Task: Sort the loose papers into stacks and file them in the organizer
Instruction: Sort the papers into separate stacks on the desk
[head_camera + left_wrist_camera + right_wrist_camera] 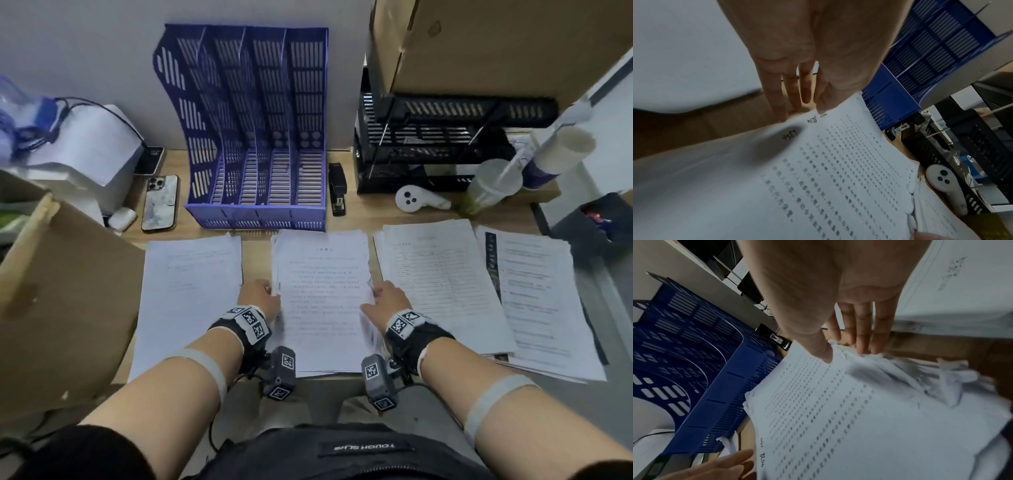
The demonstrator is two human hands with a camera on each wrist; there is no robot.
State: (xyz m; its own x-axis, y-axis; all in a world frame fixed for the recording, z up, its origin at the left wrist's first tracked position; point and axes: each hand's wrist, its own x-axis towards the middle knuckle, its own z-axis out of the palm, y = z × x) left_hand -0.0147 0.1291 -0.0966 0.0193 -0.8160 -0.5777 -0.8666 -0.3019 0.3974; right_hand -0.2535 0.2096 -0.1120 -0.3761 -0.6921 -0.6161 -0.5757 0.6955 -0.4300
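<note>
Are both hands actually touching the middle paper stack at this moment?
Touching. The left wrist view shows the left hand thumb on the middle stack edge; the right wrist view shows the right hand thumb on top and its fingers at the ragged side edge.

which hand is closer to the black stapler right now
Right. The right hand grips the right edge of the middle paper stack, below and slightly right of the stapler. The left hand holds the stack's left edge, farther off to the left.
</note>
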